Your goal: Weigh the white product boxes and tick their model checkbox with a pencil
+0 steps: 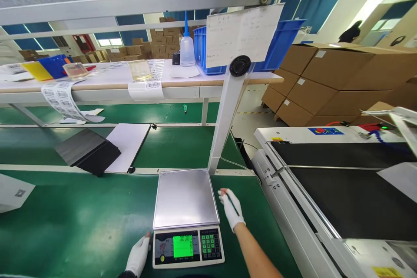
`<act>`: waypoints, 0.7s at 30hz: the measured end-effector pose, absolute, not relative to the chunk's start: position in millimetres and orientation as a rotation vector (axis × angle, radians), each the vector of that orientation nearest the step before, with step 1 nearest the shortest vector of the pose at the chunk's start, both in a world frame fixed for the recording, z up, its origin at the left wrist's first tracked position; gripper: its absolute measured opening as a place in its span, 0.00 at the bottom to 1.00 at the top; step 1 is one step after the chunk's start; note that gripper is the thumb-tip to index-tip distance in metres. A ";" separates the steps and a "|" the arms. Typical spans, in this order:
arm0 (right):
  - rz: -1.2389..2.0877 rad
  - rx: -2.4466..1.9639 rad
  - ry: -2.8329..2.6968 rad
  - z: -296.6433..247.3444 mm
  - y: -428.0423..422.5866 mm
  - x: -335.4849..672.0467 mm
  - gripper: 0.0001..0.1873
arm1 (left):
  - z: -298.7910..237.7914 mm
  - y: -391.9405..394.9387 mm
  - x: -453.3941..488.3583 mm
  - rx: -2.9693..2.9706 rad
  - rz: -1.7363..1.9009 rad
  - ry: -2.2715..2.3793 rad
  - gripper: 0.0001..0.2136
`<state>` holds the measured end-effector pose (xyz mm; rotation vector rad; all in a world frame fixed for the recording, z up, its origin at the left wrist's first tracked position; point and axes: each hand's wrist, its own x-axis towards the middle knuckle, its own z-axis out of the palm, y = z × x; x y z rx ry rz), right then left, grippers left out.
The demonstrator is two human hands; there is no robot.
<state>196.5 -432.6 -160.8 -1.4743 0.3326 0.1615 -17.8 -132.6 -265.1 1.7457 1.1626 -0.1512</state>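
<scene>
A digital scale stands on the green work surface, its silver weighing plate [186, 199] bare and its green display [183, 246] lit with zeros. My left hand [138, 255], in a white glove with bare fingertips, is at the scale's front left corner; whether it touches the casing is hard to tell. No object shows in it, and its fingers are loosely extended. To the right of the plate, my right hand [231, 209], gloved the same way, hovers with its fingers slightly bent and apart, holding nothing visible.
Black sheets [91, 152] lie on a white board [128, 145] at the left. A white upright post [224, 117] rises behind the scale. A machine with a black belt [352, 200] stands at the right. Label strips [67, 97] hang from the shelf; cartons [339, 67] are stacked behind.
</scene>
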 end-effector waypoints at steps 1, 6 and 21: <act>0.168 -1.478 0.340 -174.8 -431.3 188.3 0.26 | -265.7 -138.6 -15.3 1.647 -0.155 1.105 0.22; 0.278 -1.375 0.413 -208.2 -423.2 154.1 0.27 | -272.6 -152.0 -9.0 1.466 -0.147 1.076 0.22; 0.204 -1.593 0.353 -197.3 -433.5 162.5 0.29 | -262.6 -135.6 -4.4 1.452 -0.122 1.067 0.18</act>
